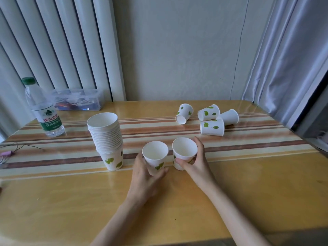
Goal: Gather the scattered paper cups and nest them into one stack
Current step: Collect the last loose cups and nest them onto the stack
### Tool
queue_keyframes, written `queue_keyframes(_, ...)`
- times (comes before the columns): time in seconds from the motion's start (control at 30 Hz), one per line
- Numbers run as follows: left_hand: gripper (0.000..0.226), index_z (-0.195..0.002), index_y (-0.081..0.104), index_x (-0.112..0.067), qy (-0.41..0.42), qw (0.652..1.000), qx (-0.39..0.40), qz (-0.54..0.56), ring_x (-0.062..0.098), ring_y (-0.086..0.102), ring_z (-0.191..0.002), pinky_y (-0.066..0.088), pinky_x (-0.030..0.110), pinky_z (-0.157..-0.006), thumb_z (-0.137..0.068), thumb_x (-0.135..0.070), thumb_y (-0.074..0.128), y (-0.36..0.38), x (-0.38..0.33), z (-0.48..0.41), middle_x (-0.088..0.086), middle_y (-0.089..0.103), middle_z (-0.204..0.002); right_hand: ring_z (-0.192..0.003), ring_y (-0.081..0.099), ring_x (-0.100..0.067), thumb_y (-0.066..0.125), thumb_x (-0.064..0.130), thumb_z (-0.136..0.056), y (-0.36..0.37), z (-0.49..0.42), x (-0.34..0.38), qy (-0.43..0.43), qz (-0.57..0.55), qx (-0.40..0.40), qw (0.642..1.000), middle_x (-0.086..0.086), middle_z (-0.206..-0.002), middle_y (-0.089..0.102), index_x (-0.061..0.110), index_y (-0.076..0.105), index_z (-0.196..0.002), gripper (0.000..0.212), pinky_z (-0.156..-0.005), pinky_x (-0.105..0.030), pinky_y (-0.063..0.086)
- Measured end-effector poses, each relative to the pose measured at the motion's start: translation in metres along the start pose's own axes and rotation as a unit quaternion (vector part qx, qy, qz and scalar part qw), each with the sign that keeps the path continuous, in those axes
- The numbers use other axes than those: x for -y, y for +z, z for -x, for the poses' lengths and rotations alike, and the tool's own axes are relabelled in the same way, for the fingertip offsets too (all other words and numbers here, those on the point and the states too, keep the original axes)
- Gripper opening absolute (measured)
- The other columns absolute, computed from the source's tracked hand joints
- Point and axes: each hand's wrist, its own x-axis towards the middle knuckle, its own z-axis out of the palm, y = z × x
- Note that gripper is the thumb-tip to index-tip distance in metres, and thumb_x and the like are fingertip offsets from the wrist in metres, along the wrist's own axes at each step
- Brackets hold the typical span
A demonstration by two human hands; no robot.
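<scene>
A tall stack of nested white paper cups with green leaf prints stands upright left of centre on the table. My left hand grips an upright single cup just right of the stack. My right hand grips another upright cup beside it, thumb in front and fingers behind. Several loose cups lie at the back right: one tipped on its side, another on its side, a third on its side, and one upside down.
A water bottle with a green cap stands at the back left. A clear plastic box sits by the wall. Thin wires lie at the left table edge. The striped wooden table meets a curtain on the right.
</scene>
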Motion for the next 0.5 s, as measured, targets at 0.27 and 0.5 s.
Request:
queue_keyframes(0.27, 0.065, -0.12, 0.036, -0.04, 0.086, 0.988, -0.073, 0.106, 0.007, 0.057, -0.107, 0.046, 0.021, -0.088, -0.07, -0.035, 0.076, -0.03, -0.035, -0.001, -0.022, 0.054, -0.117, -0.103, 0.049, 0.015, 0.079, 0.025, -0.071, 0.012, -0.008, 0.03, -0.027, -0.017, -0.004, 0.999, 0.026, -0.114, 0.051, 0.032, 0.037, -0.126, 0.07, -0.083, -0.012, 0.044)
queue_keyframes(0.5, 0.074, -0.135, 0.03, -0.024, 0.144, 0.971, -0.19, 0.028, 0.015, 0.057, -0.104, 0.047, 0.02, -0.086, -0.076, -0.029, 0.074, -0.128, -0.089, -0.032, -0.027, 0.048, -0.113, -0.107, 0.05, 0.005, 0.075, 0.023, -0.075, 0.042, -0.031, 0.09, -0.092, -0.043, 0.021, 0.995, 0.02, -0.115, 0.05, 0.034, 0.032, -0.126, 0.068, -0.088, -0.017, 0.043)
